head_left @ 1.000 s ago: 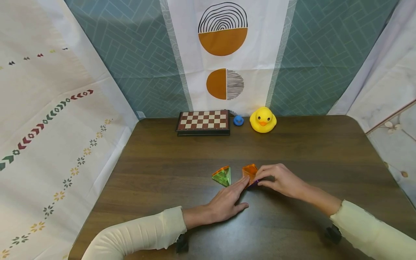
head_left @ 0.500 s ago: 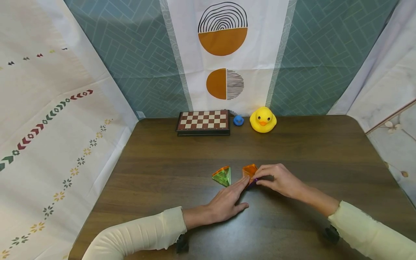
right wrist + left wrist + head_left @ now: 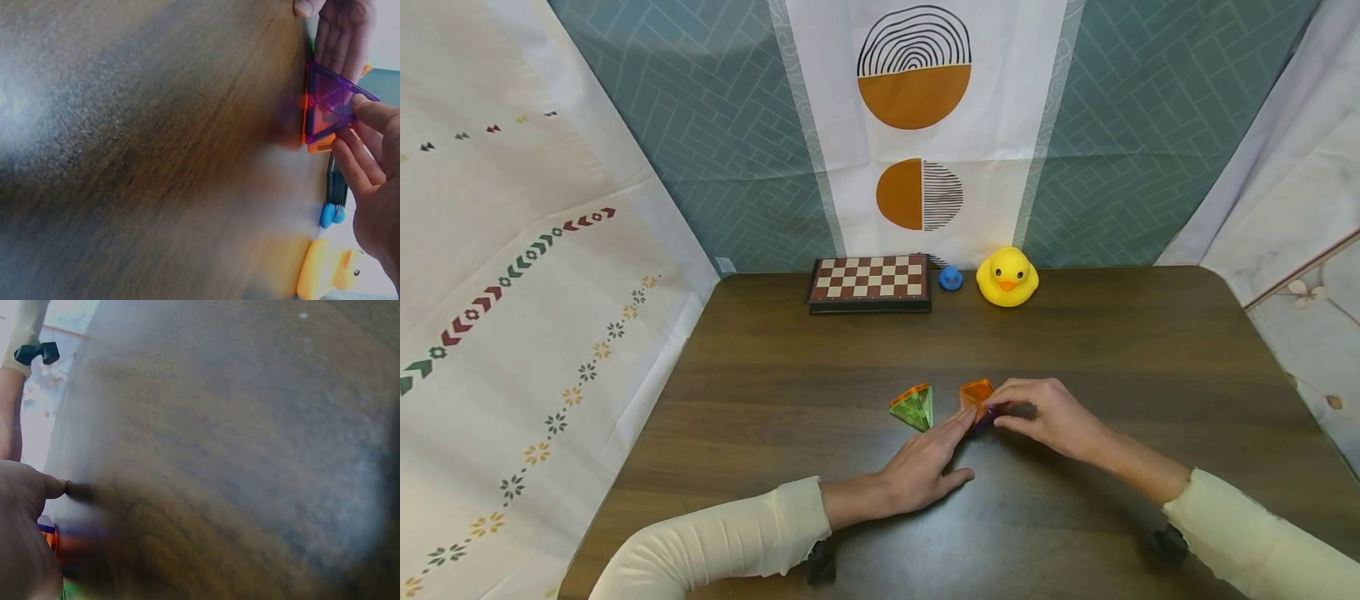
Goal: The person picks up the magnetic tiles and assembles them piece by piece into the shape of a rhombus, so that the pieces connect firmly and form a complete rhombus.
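My right hand (image 3: 1056, 421) pinches a see-through purple triangular magnetic tile (image 3: 326, 106) between thumb and fingers. The right wrist view shows this tile standing up along the edge of an orange tile piece (image 3: 976, 392). My left hand (image 3: 917, 471) reaches in from the left, palm down with fingers straight, its fingertips resting on the orange piece and covering part of it. Just left of the orange piece lies a wedge of green tiles (image 3: 913, 408) with an orange far edge. In the left wrist view the left hand (image 3: 25, 525) hides most of the tiles.
Along the back of the brown wooden table (image 3: 760, 467) stand a folded chessboard (image 3: 871, 279), a small blue rubber duck (image 3: 951, 278) and a larger yellow rubber duck (image 3: 1007, 277). Patterned cloths (image 3: 752, 125) hang behind and at both sides.
The right hand shifts slightly at the orange piece, and the purple tile's tilt changes a little. The left hand and the green wedge stay where they were.
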A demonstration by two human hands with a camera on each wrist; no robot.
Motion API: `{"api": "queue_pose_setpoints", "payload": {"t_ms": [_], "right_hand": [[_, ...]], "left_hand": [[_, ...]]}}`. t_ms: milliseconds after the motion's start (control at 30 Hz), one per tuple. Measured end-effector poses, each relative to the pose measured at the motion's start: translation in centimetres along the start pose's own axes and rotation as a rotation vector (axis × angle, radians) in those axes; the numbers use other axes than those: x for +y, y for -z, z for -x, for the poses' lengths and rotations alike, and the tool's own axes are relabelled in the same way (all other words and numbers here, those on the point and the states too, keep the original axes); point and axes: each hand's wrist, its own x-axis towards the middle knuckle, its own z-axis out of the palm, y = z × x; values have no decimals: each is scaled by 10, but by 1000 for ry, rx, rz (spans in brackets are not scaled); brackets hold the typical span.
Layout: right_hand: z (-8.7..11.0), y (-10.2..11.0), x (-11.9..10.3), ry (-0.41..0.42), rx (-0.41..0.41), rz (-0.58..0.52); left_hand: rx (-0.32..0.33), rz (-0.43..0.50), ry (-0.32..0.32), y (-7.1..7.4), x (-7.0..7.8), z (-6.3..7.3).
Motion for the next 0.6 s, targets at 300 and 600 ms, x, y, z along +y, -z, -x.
{"api": "queue_pose_setpoints", "payload": {"t_ms": [300,600], "right_hand": [[-2,12,-1,-8,148,27],[-5,16,2,-69,63,-15]], "left_hand": [[22,12,-5,1,0,1],[205,122,-42,4,2,-5]]}}
